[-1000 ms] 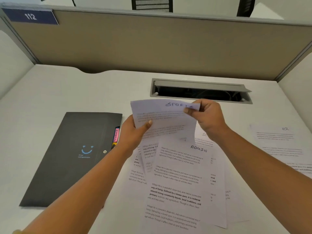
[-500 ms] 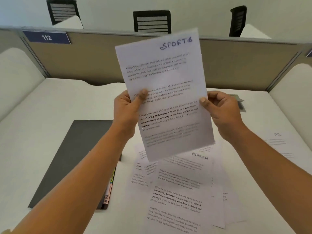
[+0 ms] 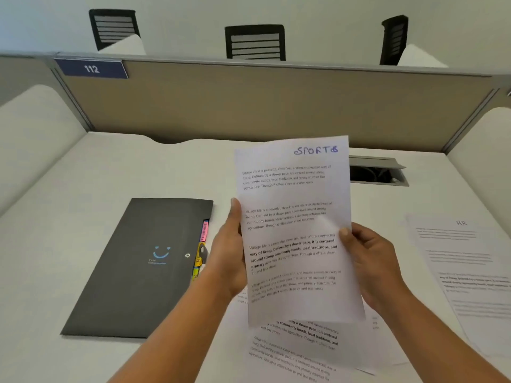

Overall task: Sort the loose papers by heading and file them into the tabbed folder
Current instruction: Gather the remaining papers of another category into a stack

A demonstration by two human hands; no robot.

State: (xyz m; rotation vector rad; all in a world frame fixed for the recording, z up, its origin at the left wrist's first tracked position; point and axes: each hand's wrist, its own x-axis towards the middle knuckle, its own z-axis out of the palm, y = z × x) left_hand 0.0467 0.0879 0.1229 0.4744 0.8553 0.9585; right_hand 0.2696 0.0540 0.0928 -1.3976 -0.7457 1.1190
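Both hands hold one sheet upright, headed SPORTS (image 3: 297,217) in blue ink. My left hand (image 3: 229,255) grips its left edge with the thumb on the front. My right hand (image 3: 370,261) pinches its right edge. Below the sheet a loose pile of printed papers (image 3: 298,352) lies on the white desk (image 3: 69,205). A dark grey tabbed folder (image 3: 143,269) with a blue smiley lies shut to the left, coloured tabs (image 3: 203,244) sticking out of its right side. A sheet headed HR (image 3: 467,272) lies flat at the right.
A beige partition (image 3: 249,103) with a blue 112 plate (image 3: 91,69) closes off the back of the desk. A grey cable hatch (image 3: 376,172) stands open behind the held sheet. Black chairs (image 3: 255,42) show beyond the partition. White side panels flank the desk.
The SPORTS sheet was lifted off the pile, raised high, and has now come lower and to the right. My right hand shifted from its top edge to its right edge. The camera tilted up.
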